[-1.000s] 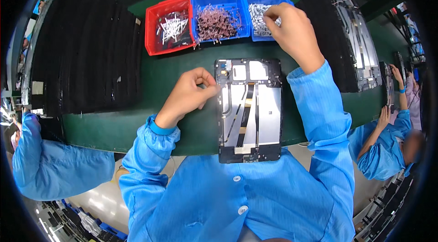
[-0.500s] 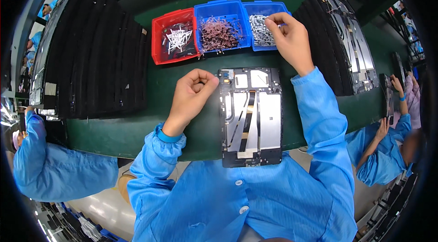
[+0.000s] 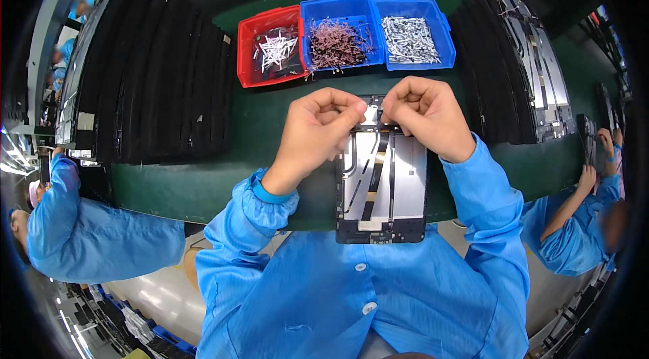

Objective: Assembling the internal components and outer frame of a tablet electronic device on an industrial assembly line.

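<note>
A tablet housing with its inner metal plates and black flat cables exposed lies upright before me at the table's front edge. Over its top end my two hands almost meet. My left hand, a blue band at its wrist, is closed with thumb and forefinger pinched together. Close beside it, my right hand is also closed in a pinch at the top of the housing. Whatever lies between the fingertips of either hand is too small to make out. Fingers partly cover the housing's upper edge.
Behind the housing stand a red bin of white strips, a blue bin of thin pinkish wired parts and another blue bin of small silvery parts. Tall black stacks flank the green table. Co-workers sit left and right.
My right hand has come from the right blue bin down to the top of the tablet housing. My left hand has moved right to meet it there. The whole view has shifted slightly.
</note>
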